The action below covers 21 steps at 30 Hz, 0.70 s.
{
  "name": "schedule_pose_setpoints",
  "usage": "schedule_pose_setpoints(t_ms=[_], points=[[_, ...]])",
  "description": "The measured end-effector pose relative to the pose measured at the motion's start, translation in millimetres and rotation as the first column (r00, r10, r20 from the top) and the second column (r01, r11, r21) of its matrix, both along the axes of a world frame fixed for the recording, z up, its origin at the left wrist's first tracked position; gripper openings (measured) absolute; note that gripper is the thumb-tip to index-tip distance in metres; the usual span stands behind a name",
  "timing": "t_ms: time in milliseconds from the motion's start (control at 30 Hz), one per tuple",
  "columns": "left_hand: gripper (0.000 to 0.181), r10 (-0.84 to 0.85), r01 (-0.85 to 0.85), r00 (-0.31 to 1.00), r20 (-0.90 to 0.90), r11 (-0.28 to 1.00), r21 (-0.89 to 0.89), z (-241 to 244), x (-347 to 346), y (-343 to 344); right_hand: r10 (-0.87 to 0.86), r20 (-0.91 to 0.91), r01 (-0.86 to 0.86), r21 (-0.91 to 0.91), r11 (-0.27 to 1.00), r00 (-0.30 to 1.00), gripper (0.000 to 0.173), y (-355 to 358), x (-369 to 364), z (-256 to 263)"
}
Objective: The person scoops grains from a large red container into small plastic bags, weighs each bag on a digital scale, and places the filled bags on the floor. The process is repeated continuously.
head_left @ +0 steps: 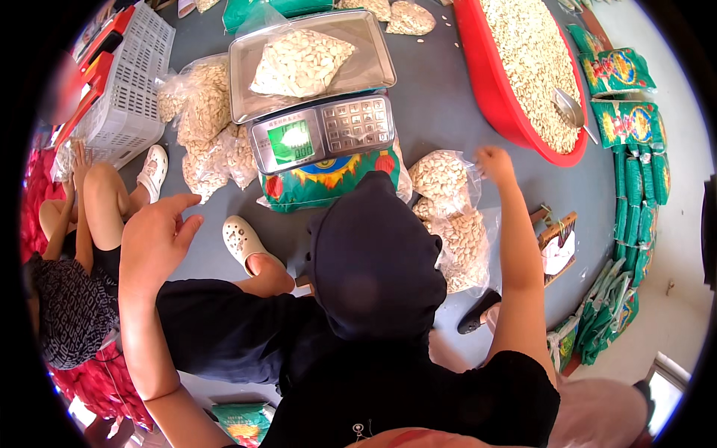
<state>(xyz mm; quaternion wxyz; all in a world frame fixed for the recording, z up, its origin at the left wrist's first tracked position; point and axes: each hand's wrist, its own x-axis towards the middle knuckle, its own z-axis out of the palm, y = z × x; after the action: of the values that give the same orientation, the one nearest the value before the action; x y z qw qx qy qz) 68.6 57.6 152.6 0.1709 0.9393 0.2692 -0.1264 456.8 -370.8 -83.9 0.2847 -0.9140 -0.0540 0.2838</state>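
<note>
My left hand (159, 241) is raised at the left, fingers apart and empty, beyond the near edge of the scale. My right hand (496, 163) has curled fingers beside the loose plastic top of a clear bag of flat pale seeds (442, 175); whether it pinches the plastic cannot be told. More filled bags (462, 246) lie below that one. Between my hands, a digital scale (358, 126) with a lit green display bears a bag of seeds (305, 61) on its metal tray (372, 61). A green printed sack (330, 182) lies under the scale.
A red tub (487, 89) of seeds with a metal scoop (568, 109) stands upper right. Filled clear bags (204, 112) lie left of the scale, near a white plastic crate (134, 84). Another person (73, 302) sits at the left. Green packages (627, 123) line the right wall.
</note>
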Motion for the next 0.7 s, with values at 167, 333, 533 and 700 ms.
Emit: schedule_pose_setpoints(t_ms=[167, 333, 533, 700], points=[[0.025, -0.029, 0.029, 0.999, -0.016, 0.999, 0.026, -0.5, -4.1, 8.1, 0.651, -0.146, -0.627, -0.486, 0.609, 0.745, 0.037, -0.7, -33.0, -49.3], [0.025, -0.040, 0.038, 0.999, 0.026, 0.997, 0.065, -10.8, -5.7, 18.6, 0.500, 0.216, -0.347, -0.497, 0.795, 0.838, 0.061, -19.4, -35.0, -158.4], [0.026, 0.063, -0.062, 0.998, -0.017, 0.998, 0.031, -5.7, -14.5, 19.1, 0.373, 0.261, -0.144, -0.617, 0.774, 0.890, 0.067, 47.6, -90.2, -121.5], [0.024, 0.118, -0.116, 0.988, -0.104, 0.993, 0.021, -4.2, -11.8, 18.8, 0.336, 0.198, -0.203, -0.494, 0.846, 0.921, 0.055, 34.8, -77.3, -140.7]])
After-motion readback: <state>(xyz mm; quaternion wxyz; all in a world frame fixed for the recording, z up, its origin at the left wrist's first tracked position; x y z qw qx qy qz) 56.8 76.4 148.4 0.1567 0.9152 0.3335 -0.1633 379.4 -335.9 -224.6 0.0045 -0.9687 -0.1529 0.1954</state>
